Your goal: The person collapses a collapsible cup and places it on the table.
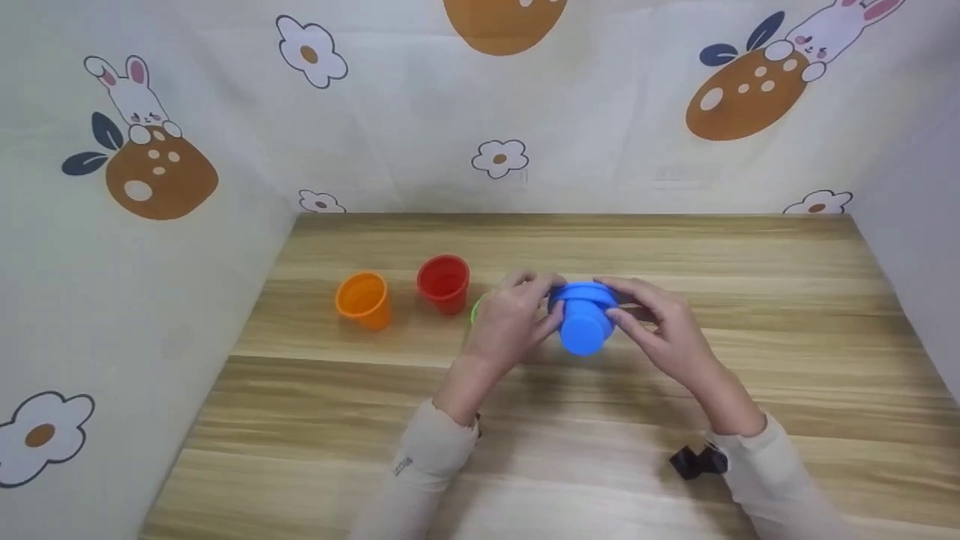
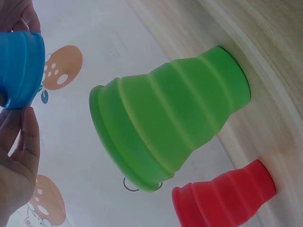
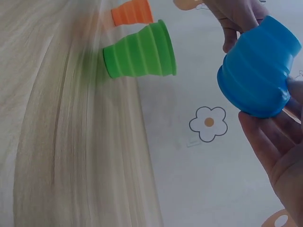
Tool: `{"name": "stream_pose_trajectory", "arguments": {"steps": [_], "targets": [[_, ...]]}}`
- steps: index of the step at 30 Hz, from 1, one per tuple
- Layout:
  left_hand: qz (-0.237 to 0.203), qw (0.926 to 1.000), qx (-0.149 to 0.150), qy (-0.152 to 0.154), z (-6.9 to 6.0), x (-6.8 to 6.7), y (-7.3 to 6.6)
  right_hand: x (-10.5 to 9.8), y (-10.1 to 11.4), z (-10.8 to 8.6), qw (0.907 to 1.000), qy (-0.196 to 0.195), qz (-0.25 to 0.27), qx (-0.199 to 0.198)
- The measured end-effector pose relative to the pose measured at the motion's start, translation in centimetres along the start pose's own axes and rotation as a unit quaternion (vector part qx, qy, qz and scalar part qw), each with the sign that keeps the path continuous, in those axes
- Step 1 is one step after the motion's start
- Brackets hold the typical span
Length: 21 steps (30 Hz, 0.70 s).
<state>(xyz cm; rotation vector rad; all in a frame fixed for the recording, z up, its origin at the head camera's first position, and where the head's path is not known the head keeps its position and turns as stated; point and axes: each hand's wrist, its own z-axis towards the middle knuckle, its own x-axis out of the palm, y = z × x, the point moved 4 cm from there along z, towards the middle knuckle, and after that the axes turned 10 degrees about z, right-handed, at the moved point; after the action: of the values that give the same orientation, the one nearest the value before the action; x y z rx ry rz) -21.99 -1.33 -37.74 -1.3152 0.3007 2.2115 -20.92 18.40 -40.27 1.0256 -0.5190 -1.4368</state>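
A blue ribbed cup [image 1: 583,330] is held up between both hands, its closed base tilted toward the head camera. My left hand [image 1: 510,319] grips its rim from the left with thumb and fingers. From the other side my right hand [image 1: 671,330] pinches the same rim. The right wrist view shows the blue cup [image 3: 260,66] well off the tabletop, with the right hand [image 3: 281,146] under its rim. A green ribbed cup [image 2: 165,113] stands upright on the table; in the head view the left hand mostly hides it.
A red cup [image 1: 444,283] and an orange cup [image 1: 364,300] stand upright to the left of the hands on the wooden table [image 1: 315,390]. Patterned cloth [image 1: 405,112] rises behind the table. A black object [image 1: 697,462] is at the right sleeve.
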Motion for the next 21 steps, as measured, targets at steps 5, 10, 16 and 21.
{"name": "stream_pose_trajectory", "arguments": {"steps": [5,10,16,21], "targets": [[-0.044,0.9988,-0.014,-0.018,-0.21,-0.05,0.41,-0.22,-0.18,-0.27,0.9973,0.003,0.066,0.032],[-0.073,0.9967,-0.019,-0.03,-0.28,-0.04,0.65,-0.37,-0.44,-0.39,0.9909,0.015,0.127,0.041],[-0.071,0.9967,-0.015,-0.038,-0.55,0.04,0.86,-0.39,-0.57,-0.5,0.983,0.024,0.18,0.029],[-0.068,0.9969,-0.014,-0.036,-0.86,0.19,0.99,-0.35,-0.45,-0.47,0.9848,0.01,0.17,0.035]]}}
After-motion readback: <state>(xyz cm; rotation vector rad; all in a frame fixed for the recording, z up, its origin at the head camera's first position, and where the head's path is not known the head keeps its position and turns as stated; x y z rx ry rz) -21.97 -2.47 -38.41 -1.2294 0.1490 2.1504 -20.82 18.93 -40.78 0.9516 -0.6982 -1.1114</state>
